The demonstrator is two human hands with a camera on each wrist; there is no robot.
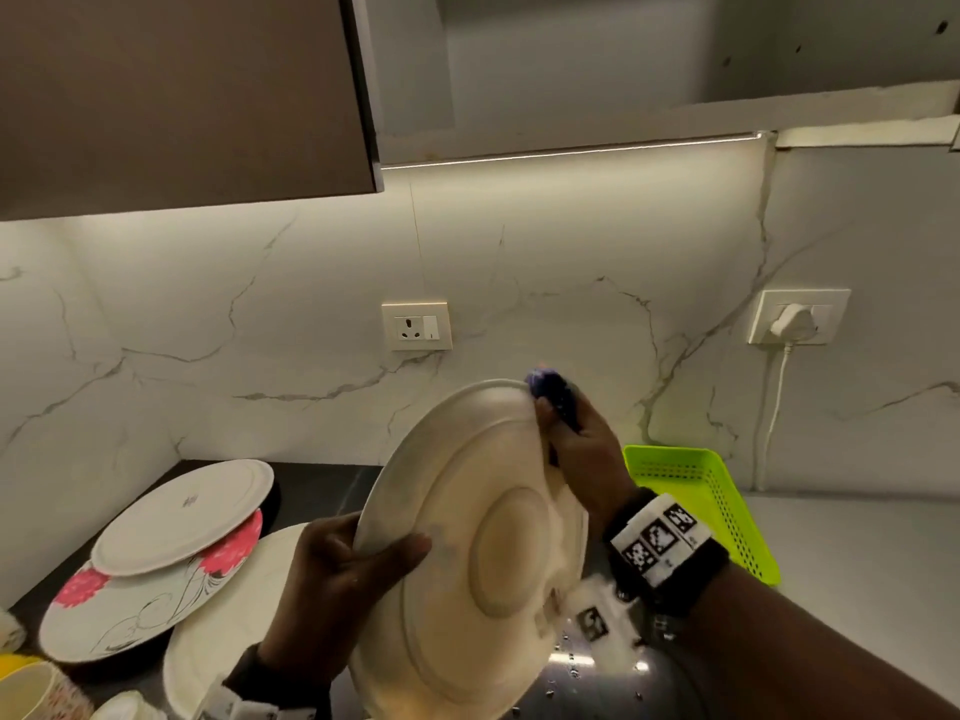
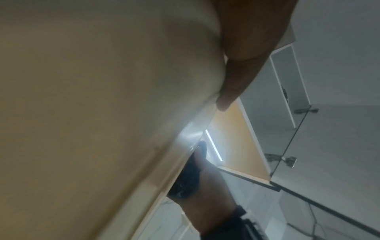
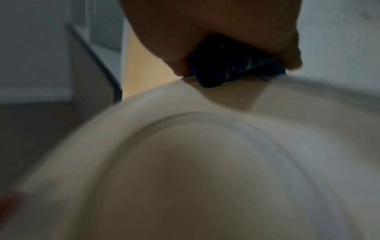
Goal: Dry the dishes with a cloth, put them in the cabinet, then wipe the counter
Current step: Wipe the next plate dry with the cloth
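A cream plate is held tilted on edge above the worktop, underside toward the head camera. Its lower-left rim is gripped by the left hand, thumb across the back, fingers hidden behind. A dark blue cloth is pinched by the right hand and pressed over the plate's upper rim; the right wrist view shows it bunched between thumb and fingers on the edge. Drying is judged under way; three more plates are seen stacked to the left, untouched. Cabinet above, door open.

Risks, as judged: plate is held by one rim only, possibly wet, so slip is likely if cloth pressure is pushed against the grip; a drop would land on the stack or worktop. Front face may be left damp if only the rim is wiped
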